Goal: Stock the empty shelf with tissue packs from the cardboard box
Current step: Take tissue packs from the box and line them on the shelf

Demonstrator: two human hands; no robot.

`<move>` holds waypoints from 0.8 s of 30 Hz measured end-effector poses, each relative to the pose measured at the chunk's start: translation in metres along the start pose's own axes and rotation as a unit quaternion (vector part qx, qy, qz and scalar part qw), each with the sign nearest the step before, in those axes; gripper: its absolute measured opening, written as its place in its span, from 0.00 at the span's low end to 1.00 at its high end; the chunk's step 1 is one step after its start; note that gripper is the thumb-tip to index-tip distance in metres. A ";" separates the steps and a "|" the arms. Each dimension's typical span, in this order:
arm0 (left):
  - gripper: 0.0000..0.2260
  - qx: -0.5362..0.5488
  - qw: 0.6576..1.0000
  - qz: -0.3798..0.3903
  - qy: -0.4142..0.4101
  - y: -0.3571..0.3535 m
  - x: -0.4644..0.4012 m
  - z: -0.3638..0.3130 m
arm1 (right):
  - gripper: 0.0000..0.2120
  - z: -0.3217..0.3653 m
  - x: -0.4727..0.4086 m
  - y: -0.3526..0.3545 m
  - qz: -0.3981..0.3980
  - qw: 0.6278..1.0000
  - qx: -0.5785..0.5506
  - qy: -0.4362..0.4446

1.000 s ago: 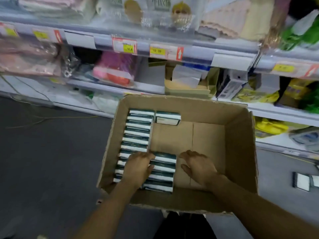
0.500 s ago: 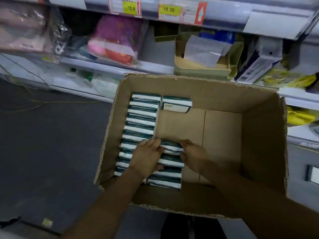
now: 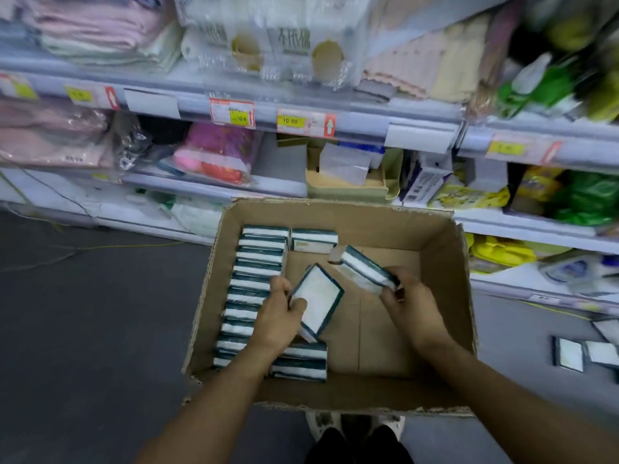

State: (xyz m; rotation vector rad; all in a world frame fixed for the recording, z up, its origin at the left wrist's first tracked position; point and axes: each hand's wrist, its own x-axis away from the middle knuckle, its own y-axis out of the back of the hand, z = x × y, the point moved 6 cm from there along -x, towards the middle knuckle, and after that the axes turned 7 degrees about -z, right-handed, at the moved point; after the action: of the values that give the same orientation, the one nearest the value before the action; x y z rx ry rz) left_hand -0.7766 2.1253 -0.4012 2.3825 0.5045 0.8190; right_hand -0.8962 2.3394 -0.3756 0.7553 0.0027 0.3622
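Shop aisle, stocked shelves across top of frame. Cardboard box (image 3: 449, 283) at centre. Both hands, flat on the rows a second ago, now lifted: left hand (image 3: 276, 318) fingers clamped round one tissue pack (image 3: 317, 298), right hand (image 3: 413, 304) gripping another pack (image 3: 363, 267). Pickup done; shelving next.

The dark floor (image 3: 83, 329) carries the cardboard box (image 3: 462, 296), set against the shelves (image 3: 335, 117); a few tissue packs (image 3: 567, 354) lie on the floor at right.

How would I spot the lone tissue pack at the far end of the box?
Find the cardboard box on the floor below the shelves. A long row of packs runs along its left wall. The lone pack sits beside that row's far end, against the back wall, with bare cardboard in front.
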 end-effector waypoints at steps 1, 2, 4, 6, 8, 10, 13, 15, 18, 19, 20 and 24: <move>0.10 0.059 0.998 -0.010 0.015 0.007 0.005 -0.013 | 0.15 0.011 0.002 0.015 -0.024 0.999 -0.008 0.029; 0.12 0.120 0.992 -0.011 0.022 0.012 0.010 -0.030 | 0.16 0.022 0.004 0.031 -0.044 0.997 -0.015 0.060; 0.13 0.233 0.972 0.001 0.037 0.023 0.021 -0.072 | 0.20 0.044 0.007 0.061 -0.070 0.988 -0.012 0.134; 0.13 0.317 0.946 0.009 0.065 0.032 0.034 -0.112 | 0.22 0.063 0.010 0.092 -0.081 0.975 0.001 0.209; 0.14 0.349 0.935 0.004 0.065 0.040 0.049 -0.153 | 0.25 0.080 0.011 0.125 -0.091 0.961 -0.013 0.262; 0.15 0.340 0.940 -0.017 0.014 0.046 0.065 -0.192 | 0.25 0.092 0.012 0.159 -0.107 0.949 -0.045 0.294; 0.11 0.337 0.940 -0.038 -0.045 0.042 0.087 -0.245 | 0.25 0.097 0.014 0.207 -0.114 0.949 -0.109 0.272; 0.10 0.342 0.935 -0.060 -0.072 0.038 0.097 -0.275 | 0.27 0.091 0.012 0.237 -0.108 0.956 -0.213 0.171; 0.10 0.323 0.935 -0.089 -0.119 0.026 0.115 -0.319 | 0.29 0.076 0.007 0.284 -0.087 0.935 -0.345 0.009; 0.10 0.322 0.932 -0.097 -0.136 0.022 0.122 -0.332 | 0.25 0.072 0.005 0.299 -0.068 0.932 -0.356 -0.018; 0.09 0.319 0.929 -0.105 -0.154 0.018 0.130 -0.346 | 0.20 0.069 0.003 0.314 -0.043 0.934 -0.354 -0.034; 0.06 0.313 0.919 -0.118 -0.207 -0.008 0.158 -0.399 | 0.14 0.057 -0.001 0.358 0.043 0.902 -0.423 -0.078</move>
State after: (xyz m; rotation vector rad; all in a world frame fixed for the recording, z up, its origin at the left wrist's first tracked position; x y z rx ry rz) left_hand -0.9201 2.3658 -0.0766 2.8746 0.9580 0.0131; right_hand -1.0040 2.5404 -0.0937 -0.0855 -0.3236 0.3435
